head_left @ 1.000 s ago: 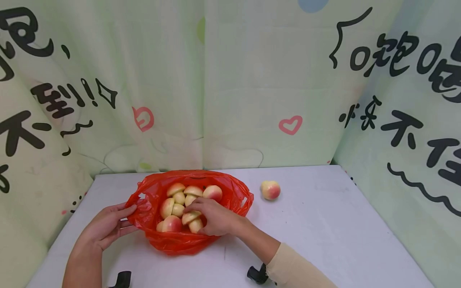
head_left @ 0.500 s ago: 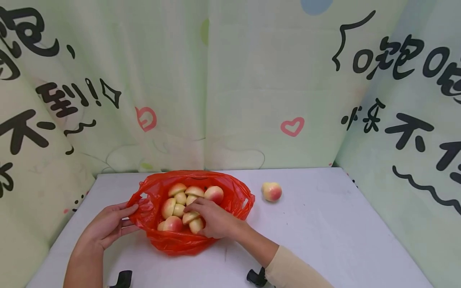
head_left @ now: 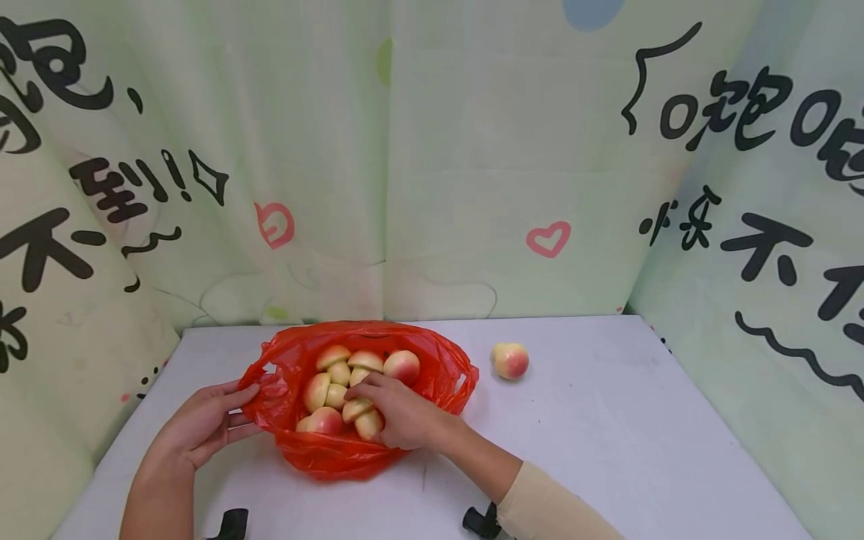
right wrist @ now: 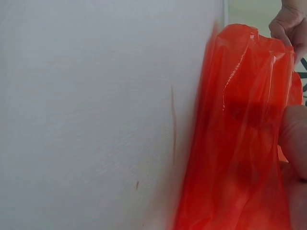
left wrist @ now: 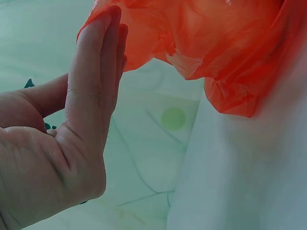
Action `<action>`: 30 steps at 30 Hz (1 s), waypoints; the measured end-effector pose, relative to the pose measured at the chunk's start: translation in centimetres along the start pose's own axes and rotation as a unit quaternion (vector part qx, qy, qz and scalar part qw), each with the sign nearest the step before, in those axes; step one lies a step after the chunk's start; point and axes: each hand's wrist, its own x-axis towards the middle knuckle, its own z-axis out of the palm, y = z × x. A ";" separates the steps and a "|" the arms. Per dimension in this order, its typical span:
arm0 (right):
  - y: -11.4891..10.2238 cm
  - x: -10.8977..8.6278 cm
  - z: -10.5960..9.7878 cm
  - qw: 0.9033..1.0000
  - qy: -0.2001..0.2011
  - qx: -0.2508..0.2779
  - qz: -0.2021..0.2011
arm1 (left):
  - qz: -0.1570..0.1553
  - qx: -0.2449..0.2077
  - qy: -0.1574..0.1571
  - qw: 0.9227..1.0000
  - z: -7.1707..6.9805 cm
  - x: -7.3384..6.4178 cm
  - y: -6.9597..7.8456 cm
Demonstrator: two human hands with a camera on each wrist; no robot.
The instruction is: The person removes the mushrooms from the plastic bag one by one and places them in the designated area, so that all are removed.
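Note:
A red plastic bag [head_left: 331, 461] lies spread with its mouth up on the table. Inside it sit several mushroom-shaped pieces [head_left: 315, 391], cream with pink-tinged caps. My left hand [head_left: 199, 424] pinches the bag's left rim between thumb and fingers; in the left wrist view the fingers [left wrist: 91, 67] run straight up to the red plastic [left wrist: 225, 43]. My right hand [head_left: 400, 411] reaches into the bag and grips a mushroom-shaped piece [head_left: 367, 425] at the near right. In the right wrist view the bag's side [right wrist: 240, 143] hides most of that hand [right wrist: 293, 139].
A rounded cream-and-pink piece [head_left: 510, 361] lies on the white table [head_left: 607, 435], right of the bag. Printed curtains [head_left: 459, 150] stand behind the table and on both sides. Black wrist mounts [head_left: 481, 520] show at the near edge of the view.
The head view has shifted slightly. Both hands, the bag and the pieces keep their places.

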 end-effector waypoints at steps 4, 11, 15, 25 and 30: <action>0.0 0.0 0.0 1.000 -0.003 0.008 0.003 | -0.001 -0.002 0.001 1.000 0.0 0.0 0.0; -0.1 -0.2 -0.5 1.000 -0.004 0.021 0.015 | -0.001 -0.005 -0.003 1.000 -0.1 -0.1 0.0; 0.0 -0.2 -1.0 0.999 -0.005 0.025 0.023 | -0.001 -0.004 -0.005 1.000 -0.1 -0.2 0.1; 0.1 -0.4 -1.7 1.000 0.001 0.024 0.012 | -0.004 -0.008 -0.003 1.000 -0.1 0.0 0.2; 0.2 -0.5 -1.6 1.000 0.000 0.018 0.006 | -0.005 -0.008 -0.003 1.000 -0.2 0.0 0.2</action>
